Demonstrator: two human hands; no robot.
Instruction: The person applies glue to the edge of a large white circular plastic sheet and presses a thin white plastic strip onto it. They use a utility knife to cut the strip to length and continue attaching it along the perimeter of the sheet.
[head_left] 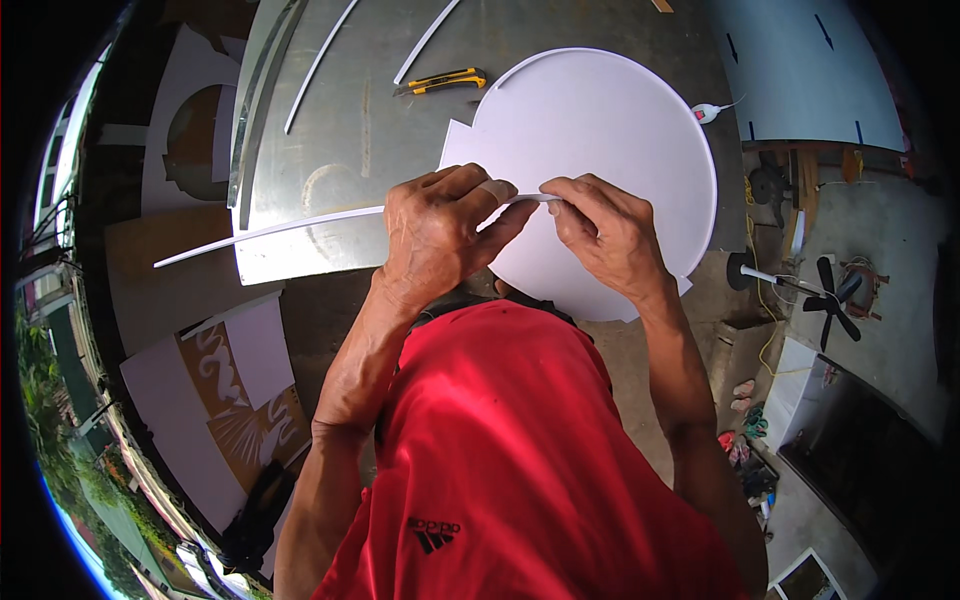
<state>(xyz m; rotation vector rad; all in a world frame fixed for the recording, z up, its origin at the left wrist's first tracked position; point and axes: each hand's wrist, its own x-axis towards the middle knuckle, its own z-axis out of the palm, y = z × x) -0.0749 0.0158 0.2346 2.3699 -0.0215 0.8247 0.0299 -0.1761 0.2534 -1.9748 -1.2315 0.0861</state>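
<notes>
A long, thin white strip (pixel 300 226) runs from far left into my hands. My left hand (pixel 445 225) is closed round it, fingers pinching it close to its right end. That end sits between the thumb and fingers of my right hand (pixel 605 225). Both hands are held over a large white disc (pixel 600 130), which has a thin raised white rim along its top and right side. The disc overhangs the near edge of the metal table (pixel 340 120). A straight-edged white piece shows beside the disc's left side, partly hidden by my left hand.
A yellow and black utility knife (pixel 442 81) lies left of the disc. Two more white strips rest farther back on the table. At the disc's right edge is a small white bottle (pixel 706 113) with a thin tip. A black-bladed fan (pixel 832 300) stands at right.
</notes>
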